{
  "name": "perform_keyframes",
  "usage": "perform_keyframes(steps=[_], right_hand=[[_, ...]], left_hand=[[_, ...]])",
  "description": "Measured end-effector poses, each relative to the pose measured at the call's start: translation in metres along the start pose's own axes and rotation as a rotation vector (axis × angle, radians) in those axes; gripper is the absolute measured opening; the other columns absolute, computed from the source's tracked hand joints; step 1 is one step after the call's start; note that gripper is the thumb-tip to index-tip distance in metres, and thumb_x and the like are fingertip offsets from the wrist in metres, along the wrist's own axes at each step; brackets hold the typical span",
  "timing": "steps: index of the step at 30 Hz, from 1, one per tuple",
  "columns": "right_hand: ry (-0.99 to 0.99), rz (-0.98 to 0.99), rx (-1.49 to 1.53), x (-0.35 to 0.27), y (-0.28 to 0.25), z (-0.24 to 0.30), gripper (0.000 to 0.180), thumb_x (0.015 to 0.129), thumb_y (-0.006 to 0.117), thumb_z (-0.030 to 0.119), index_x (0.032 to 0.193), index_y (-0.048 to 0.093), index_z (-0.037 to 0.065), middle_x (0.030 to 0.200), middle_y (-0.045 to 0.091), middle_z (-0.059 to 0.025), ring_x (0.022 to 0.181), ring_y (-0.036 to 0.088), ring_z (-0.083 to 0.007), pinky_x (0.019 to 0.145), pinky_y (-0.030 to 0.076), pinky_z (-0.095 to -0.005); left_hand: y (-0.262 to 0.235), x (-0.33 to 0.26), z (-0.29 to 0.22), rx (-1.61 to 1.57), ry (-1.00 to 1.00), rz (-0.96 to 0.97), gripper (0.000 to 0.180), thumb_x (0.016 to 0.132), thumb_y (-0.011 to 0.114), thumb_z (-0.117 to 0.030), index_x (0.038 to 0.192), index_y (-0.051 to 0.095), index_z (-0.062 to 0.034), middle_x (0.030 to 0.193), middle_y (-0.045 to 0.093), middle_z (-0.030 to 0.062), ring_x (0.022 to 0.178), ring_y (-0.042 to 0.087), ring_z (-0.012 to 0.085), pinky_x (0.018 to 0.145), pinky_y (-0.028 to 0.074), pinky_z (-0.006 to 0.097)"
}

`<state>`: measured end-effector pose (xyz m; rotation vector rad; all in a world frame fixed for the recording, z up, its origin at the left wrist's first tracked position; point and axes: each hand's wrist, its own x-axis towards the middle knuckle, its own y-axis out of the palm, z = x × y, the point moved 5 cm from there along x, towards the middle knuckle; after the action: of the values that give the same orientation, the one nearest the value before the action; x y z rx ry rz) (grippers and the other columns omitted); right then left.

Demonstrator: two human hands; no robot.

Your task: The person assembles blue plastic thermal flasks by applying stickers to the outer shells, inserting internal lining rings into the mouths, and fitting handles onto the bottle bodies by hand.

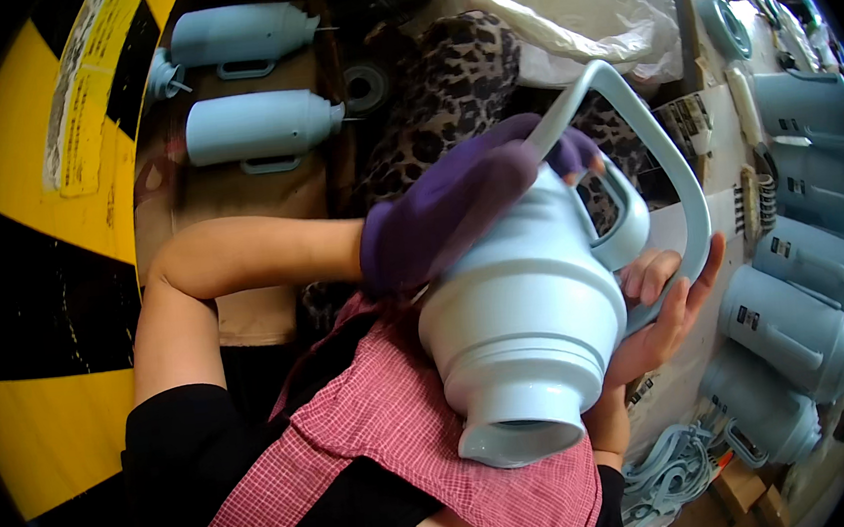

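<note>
A light blue vacuum flask [521, 300] lies tilted against my chest, its open spouted mouth toward me. My left hand [471, 194], in a purple glove, is wrapped round the far part of its body. The fingertips show beside the flask's small side handle [626, 221]. A large curved carrying handle [691, 180] arches from the left glove round to my right hand [654, 338]. The bare right hand has its fingers and thumb about the handle's nearer end, close to the flask's shoulder. Whether that end is joined to the flask is hidden.
Two blue flasks [260, 127] lie on brown cardboard [256, 198] at the far left, beside a yellow-and-black striped surface [64, 415]. Several more flasks [784, 322] line the right bench. Loose blue handles [671, 468] are heaped at lower right. A clear plastic bag [581, 14] lies beyond.
</note>
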<state>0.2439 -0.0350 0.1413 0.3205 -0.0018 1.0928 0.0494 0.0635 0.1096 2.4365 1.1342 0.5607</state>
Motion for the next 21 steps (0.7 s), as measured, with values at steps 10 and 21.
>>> perform_keyframes(steps=[10,21], right_hand=[[0.061,0.282,0.478,0.107,0.02,-0.046,0.071,0.104,0.06,0.04,0.158,0.035,0.002,0.136,0.064,-0.0138,0.121,0.063,-0.0243,0.109,0.047,-0.0404],[0.175,0.035,0.538,0.198,-0.13,-0.018,0.036,0.106,0.059,0.032,0.132,0.059,0.007,0.126,0.069,-0.0111,0.116,0.069,-0.0252,0.097,0.059,-0.0493]], left_hand=[[-0.007,0.054,-0.065,0.109,0.279,0.553,0.043,0.102,0.058,-0.041,0.129,0.052,-0.0083,0.153,0.045,0.0233,0.134,0.053,0.0398,0.113,0.04,0.059],[-0.092,0.079,-0.042,1.871,0.644,0.166,0.047,0.1,0.063,-0.036,0.139,0.062,-0.0093,0.148,0.055,0.0191,0.142,0.046,0.0403,0.123,0.022,0.063]])
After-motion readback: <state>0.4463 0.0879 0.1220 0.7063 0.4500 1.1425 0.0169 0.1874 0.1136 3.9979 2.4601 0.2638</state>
